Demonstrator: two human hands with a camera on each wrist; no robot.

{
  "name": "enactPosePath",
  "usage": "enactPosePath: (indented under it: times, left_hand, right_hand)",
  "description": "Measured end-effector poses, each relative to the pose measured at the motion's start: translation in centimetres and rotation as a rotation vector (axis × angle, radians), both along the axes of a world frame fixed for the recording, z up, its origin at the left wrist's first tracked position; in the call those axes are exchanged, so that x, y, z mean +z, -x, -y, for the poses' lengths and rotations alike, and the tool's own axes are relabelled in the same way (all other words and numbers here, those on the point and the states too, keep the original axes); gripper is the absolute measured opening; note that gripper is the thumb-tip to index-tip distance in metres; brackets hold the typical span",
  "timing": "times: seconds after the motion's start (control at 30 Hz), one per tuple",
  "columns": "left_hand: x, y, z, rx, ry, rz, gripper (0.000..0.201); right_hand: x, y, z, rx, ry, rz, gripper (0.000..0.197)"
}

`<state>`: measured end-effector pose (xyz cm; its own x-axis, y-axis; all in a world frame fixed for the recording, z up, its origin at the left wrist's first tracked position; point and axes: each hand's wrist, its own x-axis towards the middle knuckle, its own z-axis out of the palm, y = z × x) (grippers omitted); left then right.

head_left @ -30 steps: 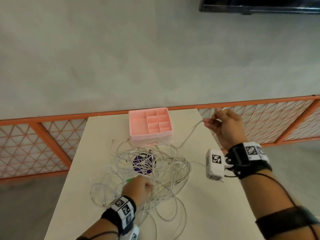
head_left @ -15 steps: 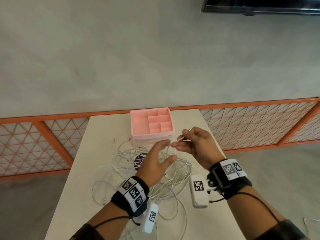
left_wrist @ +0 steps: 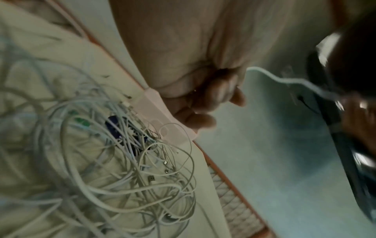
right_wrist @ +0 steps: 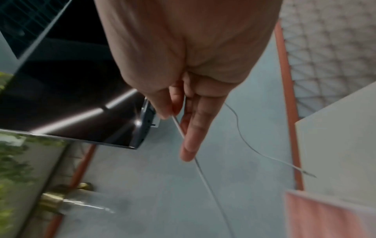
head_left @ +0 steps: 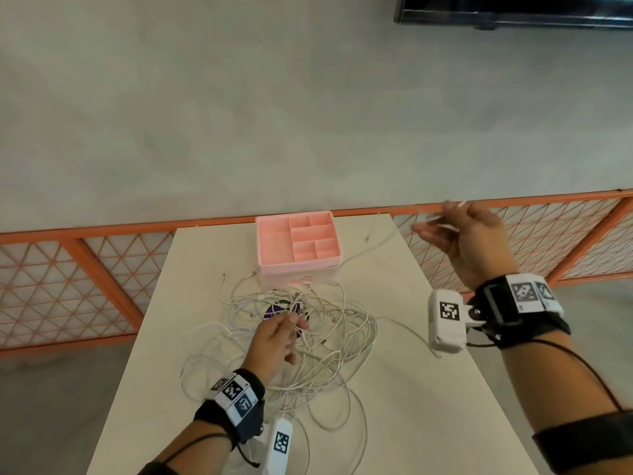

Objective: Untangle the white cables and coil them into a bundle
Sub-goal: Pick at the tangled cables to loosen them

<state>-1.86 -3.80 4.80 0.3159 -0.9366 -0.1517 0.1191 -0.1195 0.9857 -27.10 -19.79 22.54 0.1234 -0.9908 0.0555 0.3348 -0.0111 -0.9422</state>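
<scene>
A loose tangle of white cables lies mid-table over a purple disc. My left hand sits on the tangle, its curled fingers pinching strands at the top of the tangle. My right hand is raised past the table's right edge. Its thumb and forefinger pinch one thin white cable, while the other fingers stay straight. That cable slopes down-left toward the pile. Its free end dangles loose.
A pink divided tray stands at the table's far end, just behind the tangle. Another cable trails right across the white table. An orange lattice fence runs behind, and a dark screen hangs top right.
Half a second ago both hands met above the pile. Since then my right hand has swung up and right, drawing one cable out, and my left hand has dropped back onto the tangle.
</scene>
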Motion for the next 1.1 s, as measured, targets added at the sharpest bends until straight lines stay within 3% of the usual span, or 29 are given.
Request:
enactPosePath:
  times: [0.17, 0.3, 0.4, 0.43, 0.5, 0.6, 0.67, 0.8, 0.97, 1.03, 1.1]
  left_hand:
    - [0.6, -1.7, -0.2, 0.214, -0.016, -0.231, 0.032]
    - [0.9, -2.7, -0.3, 0.245, 0.025, -0.064, 0.018]
    - [1.1, -2.5, -0.1, 0.183, 0.054, 0.096, 0.014]
    - [1.3, -2.2, 0.0, 0.153, 0.063, 0.150, 0.013]
    - [1.7, -1.4, 0.3, 0.095, 0.070, 0.234, 0.010]
    - [2.0, -0.2, 0.9, 0.065, 0.077, 0.248, 0.010]
    - [2.3, 0.2, 1.2, 0.109, 0.066, 0.170, 0.010]
    - [3.0, 0.4, 1.4, 0.157, 0.098, -0.095, 0.005]
    - [3.0, 0.6, 1.4, 0.174, 0.085, 0.071, 0.018]
    - [3.2, 0.4, 1.4, 0.224, 0.076, 0.006, 0.023]
    - [3.9, -0.2, 1.5, 0.273, 0.110, -0.172, 0.027]
  right_hand:
    - [-7.5, 1.7, 0.5, -0.122, -0.236, -0.350, 0.019]
    - [-12.3, 2.5, 1.1, -0.115, -0.374, -0.773, 0.027]
    - [-12.8, 0.7, 0.1, -0.043, -0.213, -1.241, 0.046]
    - [-12.8, -0.4, -0.7, -0.048, -0.088, -1.280, 0.054]
    - [-12.6, -3.0, -3.1, 0.028, 0.219, -1.180, 0.052]
    - [-12.4, -7.4, -7.0, 0.457, 0.542, -1.154, 0.033]
    - [-12.6, -9.2, -8.6, 0.624, 0.486, -1.029, 0.016]
    - [-13.3, -11.0, -9.5, 0.539, 0.368, -0.827, 0.028]
    - [-14.0, -11.4, -9.4, 0.556, 0.415, -0.888, 0.029]
    - [-14.6, -10.8, -9.2, 0.597, 0.451, -0.951, 0.030]
    - [-15.9, -9.6, -8.7, 0.637, 0.460, -1.031, 0.030]
